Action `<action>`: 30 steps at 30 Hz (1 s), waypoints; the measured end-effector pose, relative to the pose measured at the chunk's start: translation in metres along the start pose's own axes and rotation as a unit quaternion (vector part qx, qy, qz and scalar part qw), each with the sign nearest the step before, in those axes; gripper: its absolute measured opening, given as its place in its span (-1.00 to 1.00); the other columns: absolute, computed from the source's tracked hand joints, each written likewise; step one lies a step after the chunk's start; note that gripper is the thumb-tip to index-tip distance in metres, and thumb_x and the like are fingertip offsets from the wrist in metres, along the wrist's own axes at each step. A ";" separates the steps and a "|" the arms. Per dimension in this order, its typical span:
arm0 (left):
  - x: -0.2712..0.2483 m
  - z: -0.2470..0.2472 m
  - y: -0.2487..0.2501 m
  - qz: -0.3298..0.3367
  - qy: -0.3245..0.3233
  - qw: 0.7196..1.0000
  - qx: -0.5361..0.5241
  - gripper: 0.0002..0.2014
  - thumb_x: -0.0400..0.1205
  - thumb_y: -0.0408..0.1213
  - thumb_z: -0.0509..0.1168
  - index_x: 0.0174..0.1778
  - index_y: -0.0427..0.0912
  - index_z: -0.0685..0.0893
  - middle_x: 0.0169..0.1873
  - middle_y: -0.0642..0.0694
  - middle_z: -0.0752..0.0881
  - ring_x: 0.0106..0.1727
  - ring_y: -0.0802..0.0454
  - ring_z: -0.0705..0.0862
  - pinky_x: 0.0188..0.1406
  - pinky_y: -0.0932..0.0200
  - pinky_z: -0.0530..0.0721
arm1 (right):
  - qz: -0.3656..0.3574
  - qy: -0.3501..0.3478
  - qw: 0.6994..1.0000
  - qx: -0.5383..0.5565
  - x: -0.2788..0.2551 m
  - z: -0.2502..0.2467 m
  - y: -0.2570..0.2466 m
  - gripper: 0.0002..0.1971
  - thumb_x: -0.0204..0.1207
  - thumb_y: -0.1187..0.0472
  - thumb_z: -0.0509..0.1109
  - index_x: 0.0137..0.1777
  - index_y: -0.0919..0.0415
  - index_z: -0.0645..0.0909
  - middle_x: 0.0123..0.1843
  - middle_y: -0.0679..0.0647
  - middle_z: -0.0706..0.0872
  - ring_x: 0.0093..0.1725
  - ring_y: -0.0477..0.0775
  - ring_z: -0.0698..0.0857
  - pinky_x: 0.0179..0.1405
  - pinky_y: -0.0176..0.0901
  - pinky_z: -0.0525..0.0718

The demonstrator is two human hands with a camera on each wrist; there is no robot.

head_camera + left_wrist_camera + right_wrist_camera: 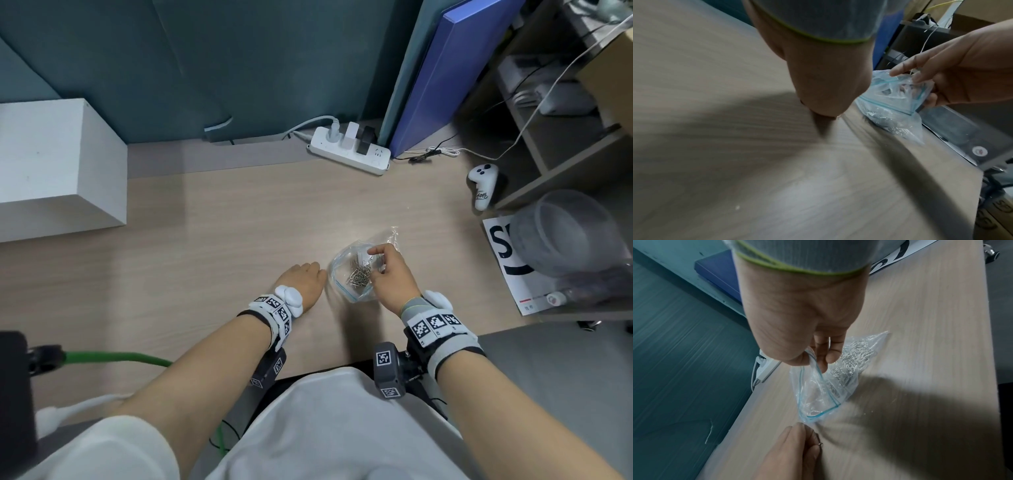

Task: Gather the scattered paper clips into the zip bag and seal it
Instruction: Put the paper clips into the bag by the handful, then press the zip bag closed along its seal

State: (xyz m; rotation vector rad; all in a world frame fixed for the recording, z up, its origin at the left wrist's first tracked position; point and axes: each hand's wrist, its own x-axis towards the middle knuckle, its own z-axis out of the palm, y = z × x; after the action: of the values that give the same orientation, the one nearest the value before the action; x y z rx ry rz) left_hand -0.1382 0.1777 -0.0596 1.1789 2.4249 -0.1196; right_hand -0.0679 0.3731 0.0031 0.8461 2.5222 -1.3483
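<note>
A clear zip bag (346,286) with a blue zip line lies on the wooden desk (222,240), its mouth open toward my left hand. Several silver paper clips (359,274) are heaped inside it. My right hand (376,255) pinches the bag's rim (813,358) between thumb and fingers and holds it lifted. In the right wrist view the clips (855,360) sit deep in the bag (818,392). My left hand (317,272) is just left of the mouth, low on the desk. Its fingertips (812,446) pinch a single paper clip (820,444).
At the back stands a white power strip (349,150) with plugs in it. A white box (58,164) sits far left. To the right are a white controller (483,185), a clear plastic container (575,233), a printed sheet (507,267) and a blue board (445,75).
</note>
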 end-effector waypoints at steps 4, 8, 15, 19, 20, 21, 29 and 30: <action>-0.005 -0.003 -0.004 -0.019 0.046 0.993 -0.110 -0.82 0.67 -0.43 0.20 0.17 -0.17 0.47 0.12 -0.23 0.58 -0.07 -0.20 0.59 -0.09 -0.04 0.57 | -0.006 0.005 1.000 -0.002 -0.001 -0.002 0.002 -0.65 0.58 0.37 0.23 0.17 -0.12 0.54 0.10 0.04 0.59 -0.13 0.08 0.60 0.07 0.11 0.69; -0.002 -0.023 0.013 -0.024 0.191 0.923 -0.333 -0.97 0.72 -0.24 0.29 0.02 -0.07 0.56 -0.03 -0.02 0.61 -0.11 -0.06 0.60 -0.08 0.00 0.60 | -0.014 0.004 1.000 0.012 -0.004 -0.002 -0.001 -0.59 0.52 0.43 0.22 0.15 -0.13 0.55 0.07 0.03 0.57 -0.16 0.18 0.64 0.05 0.22 0.74; -0.002 -0.036 0.037 -0.067 0.125 0.903 -0.405 -0.71 0.78 0.02 0.21 -0.03 -0.07 0.73 -0.06 -0.03 0.45 -0.10 -0.02 0.56 -0.08 0.10 0.49 | -0.022 -0.045 0.997 0.058 -0.009 -0.008 -0.020 -0.52 0.34 0.43 0.26 0.14 -0.14 0.57 0.10 0.10 0.59 -0.04 0.40 0.73 0.03 0.24 0.78; -0.021 -0.048 0.028 -0.048 0.117 0.889 -0.440 -0.74 0.62 0.15 0.40 -0.06 0.05 0.80 -0.04 -0.01 0.38 -0.09 0.17 0.47 -0.05 0.25 0.50 | -0.019 -0.076 0.995 0.059 0.007 -0.017 -0.027 -0.47 0.18 0.34 0.26 0.05 -0.29 0.61 0.16 0.24 0.65 0.02 0.32 0.76 0.02 0.19 0.82; -0.024 -0.056 0.025 -0.051 0.122 0.894 -0.427 -0.80 0.59 0.07 0.48 -0.08 0.04 0.82 -0.01 -0.01 0.40 -0.12 0.22 0.46 -0.07 0.26 0.48 | -0.024 -0.088 0.994 0.053 0.013 -0.020 -0.028 -0.46 0.17 0.33 0.26 0.04 -0.30 0.62 0.14 0.25 0.66 0.03 0.32 0.76 0.03 0.21 0.83; -0.025 -0.064 0.020 -0.053 0.136 0.900 -0.411 -0.86 0.58 -0.03 0.51 -0.09 0.00 0.83 0.02 -0.02 0.42 -0.15 0.23 0.45 -0.07 0.24 0.48 | -0.030 -0.098 0.993 0.050 0.020 -0.024 -0.031 -0.47 0.19 0.34 0.27 0.05 -0.28 0.64 0.10 0.24 0.68 0.00 0.32 0.78 0.03 0.25 0.84; -0.042 -0.165 0.017 -0.042 0.245 0.934 -0.256 -0.97 0.58 -0.29 0.51 -0.16 -0.09 0.82 0.03 -0.01 0.53 -0.06 0.02 0.57 -0.13 0.17 0.48 | -0.110 -0.222 0.960 -0.132 0.041 -0.100 -0.076 -0.58 0.64 0.35 0.09 0.24 0.02 0.72 0.01 0.18 0.65 -0.11 0.24 0.74 0.00 0.10 0.74; -0.045 -0.175 0.020 -0.035 0.259 0.934 -0.244 -0.96 0.56 -0.32 0.53 -0.19 -0.10 0.82 0.02 -0.02 0.54 -0.06 0.01 0.59 -0.14 0.15 0.52 | -0.137 -0.215 0.947 -0.197 0.044 -0.108 -0.077 -0.55 0.63 0.34 0.08 0.25 -0.05 0.72 0.08 0.18 0.61 -0.02 0.25 0.72 0.08 0.09 0.69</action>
State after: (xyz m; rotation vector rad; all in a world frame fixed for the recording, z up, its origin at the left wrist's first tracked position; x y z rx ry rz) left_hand -0.1595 0.2037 0.1194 0.9719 2.6931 0.8258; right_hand -0.1335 0.4440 0.1042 0.1081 2.4723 -0.9055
